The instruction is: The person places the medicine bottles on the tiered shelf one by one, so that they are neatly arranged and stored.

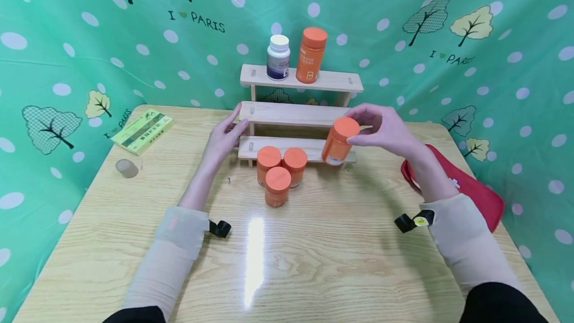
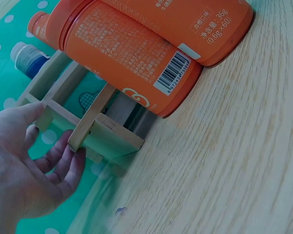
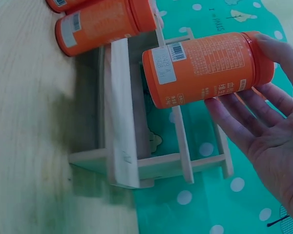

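A three-step wooden shelf (image 1: 291, 113) stands at the back of the table. At its left end my left hand (image 1: 224, 136) holds the frame, the thumb and fingers on the plank ends in the left wrist view. My right hand (image 1: 385, 128) grips an orange bottle (image 1: 336, 144) near its lid, tilted, in front of the shelf's right side. In the right wrist view that bottle is off the shelf, its label showing. Several orange bottles (image 1: 277, 188) stand clustered before the bottom step. The top step bears a white bottle (image 1: 278, 59) and another orange bottle (image 1: 310, 56).
A green-yellow box (image 1: 142, 131) lies at the table's back left, with a small grey cylinder (image 1: 127, 168) near it. A red pouch (image 1: 466, 183) lies under the right forearm. Green printed cloth (image 1: 358, 14) hangs behind and beside the table.
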`<state>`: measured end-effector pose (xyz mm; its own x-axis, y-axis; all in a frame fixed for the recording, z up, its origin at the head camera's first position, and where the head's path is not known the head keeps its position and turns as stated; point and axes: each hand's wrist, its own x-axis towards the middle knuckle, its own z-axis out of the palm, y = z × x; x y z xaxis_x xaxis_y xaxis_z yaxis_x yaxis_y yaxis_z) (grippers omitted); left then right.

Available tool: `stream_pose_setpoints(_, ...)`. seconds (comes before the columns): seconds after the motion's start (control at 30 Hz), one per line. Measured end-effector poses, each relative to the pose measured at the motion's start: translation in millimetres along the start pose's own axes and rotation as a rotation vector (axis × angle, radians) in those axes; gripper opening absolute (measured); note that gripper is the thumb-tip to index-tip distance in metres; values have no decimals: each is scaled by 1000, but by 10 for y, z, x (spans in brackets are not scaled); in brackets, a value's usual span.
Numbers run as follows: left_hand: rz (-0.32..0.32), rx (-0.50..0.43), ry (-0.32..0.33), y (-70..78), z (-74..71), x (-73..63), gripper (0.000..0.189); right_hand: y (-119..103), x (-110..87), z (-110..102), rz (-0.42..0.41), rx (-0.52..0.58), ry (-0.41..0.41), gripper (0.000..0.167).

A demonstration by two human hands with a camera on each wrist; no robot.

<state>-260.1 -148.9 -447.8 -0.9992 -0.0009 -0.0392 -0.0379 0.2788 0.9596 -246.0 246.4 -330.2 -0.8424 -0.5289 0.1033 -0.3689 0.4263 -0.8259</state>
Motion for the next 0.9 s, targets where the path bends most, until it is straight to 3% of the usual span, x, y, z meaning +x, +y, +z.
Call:
stream_pose_setpoints(0.2, -8, 2, 3, 0, -10, 0, 66, -104, 144, -137, 61, -63, 40, 42)
stream_pose_setpoints(0.57, -18, -10, 0, 15, -6, -16, 63, -233, 417, -397, 96, -73, 121, 41)
stream_pose_setpoints(0.9, -13, -13, -8, 15, 3, -11, 65, -249, 600, -564, 105, 4, 154, 39)
